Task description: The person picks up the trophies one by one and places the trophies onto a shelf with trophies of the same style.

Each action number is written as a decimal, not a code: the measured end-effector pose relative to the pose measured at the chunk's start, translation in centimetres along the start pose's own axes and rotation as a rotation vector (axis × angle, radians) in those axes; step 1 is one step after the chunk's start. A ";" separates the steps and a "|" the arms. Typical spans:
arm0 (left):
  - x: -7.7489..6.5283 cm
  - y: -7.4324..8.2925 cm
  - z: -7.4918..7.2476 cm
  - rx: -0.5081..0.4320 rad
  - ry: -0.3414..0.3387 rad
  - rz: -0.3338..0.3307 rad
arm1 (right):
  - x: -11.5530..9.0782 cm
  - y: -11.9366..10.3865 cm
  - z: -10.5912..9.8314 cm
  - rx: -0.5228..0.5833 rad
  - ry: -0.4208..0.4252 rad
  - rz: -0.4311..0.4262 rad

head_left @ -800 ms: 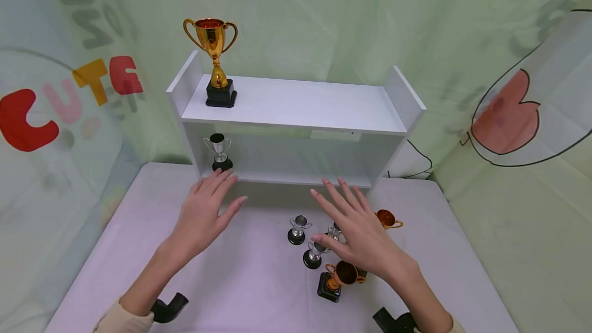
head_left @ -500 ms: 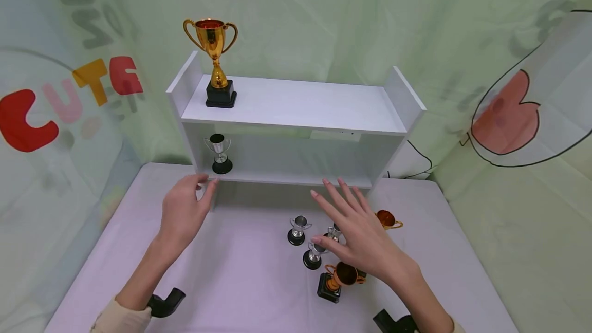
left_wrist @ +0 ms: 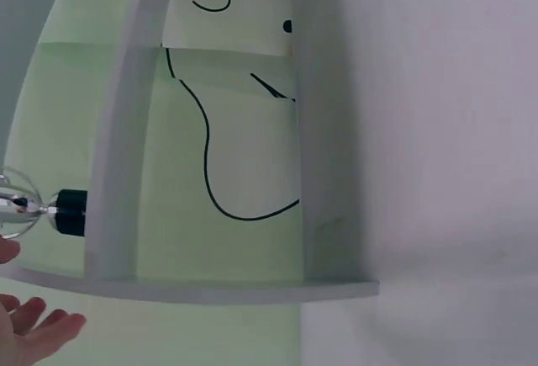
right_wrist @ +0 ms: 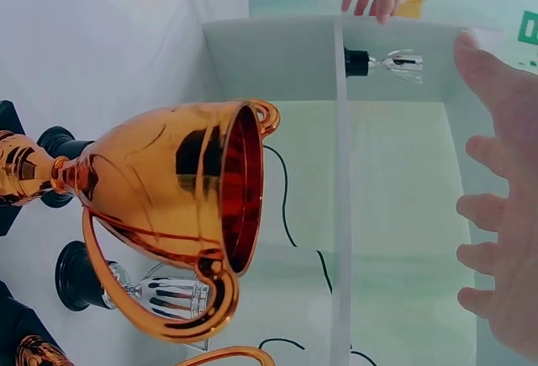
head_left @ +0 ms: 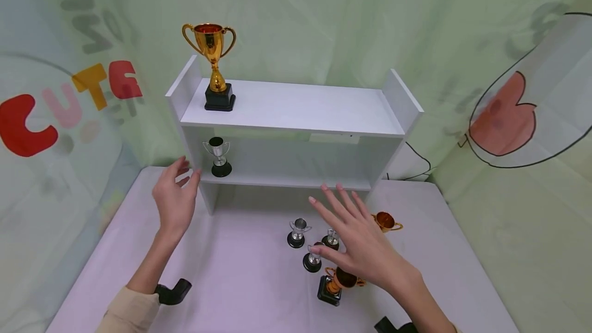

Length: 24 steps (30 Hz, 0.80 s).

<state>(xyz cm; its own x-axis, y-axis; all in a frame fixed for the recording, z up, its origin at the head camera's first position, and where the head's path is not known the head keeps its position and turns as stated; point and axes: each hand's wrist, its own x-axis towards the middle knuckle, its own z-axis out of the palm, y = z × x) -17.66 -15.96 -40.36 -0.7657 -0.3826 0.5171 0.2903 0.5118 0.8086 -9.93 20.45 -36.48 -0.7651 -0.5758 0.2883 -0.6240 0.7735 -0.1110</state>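
Note:
My left hand [head_left: 176, 200] hovers by the left side of the white shelf unit [head_left: 287, 132], fingers loosely bent and holding nothing. Just right of it, a small silver trophy cup [head_left: 219, 157] stands upright on the middle shelf, at its left end. A large gold trophy cup [head_left: 214, 66] stands above it on the top shelf. Over the table my right hand [head_left: 358, 238] spreads its fingers and holds nothing. Below and around it stand several small silver trophies [head_left: 297, 233], a bronze-coloured trophy cup [head_left: 333, 285], and another orange-gold cup [head_left: 386, 221] partly hidden by the hand.
The shelf unit stands at the back of a table [head_left: 250, 271] with a pale cloth. Green printed curtains [head_left: 296, 19] enclose the table behind and at both sides. A thin dark line [head_left: 419, 158] shows right of the shelf.
My left hand has drawn back leftward from in front of the small silver trophy to the shelf's left side, its fingers bending. My right hand has barely moved.

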 end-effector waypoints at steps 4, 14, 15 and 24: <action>0.2 -0.2 0.6 -0.094 0.020 -0.060 | -0.2 -0.1 -0.1 -0.001 0.009 -0.003; 0.4 -0.6 1.5 -0.152 0.056 -0.177 | -0.9 -0.2 -0.1 -0.003 0.020 -0.008; 0.4 -0.5 1.5 -0.154 0.059 -0.181 | -1.0 -0.3 -0.1 0.000 0.021 -0.008; 0.7 -0.2 1.2 -0.177 0.081 -0.176 | -0.9 -0.1 0.1 0.030 0.104 -0.064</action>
<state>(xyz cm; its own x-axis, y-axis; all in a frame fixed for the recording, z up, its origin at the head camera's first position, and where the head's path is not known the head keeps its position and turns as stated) -18.89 -15.38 -40.47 -0.7669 -0.5181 0.3788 0.2578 0.2918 0.9211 -9.17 20.87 -36.78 -0.7035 -0.5922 0.3929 -0.6769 0.7268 -0.1166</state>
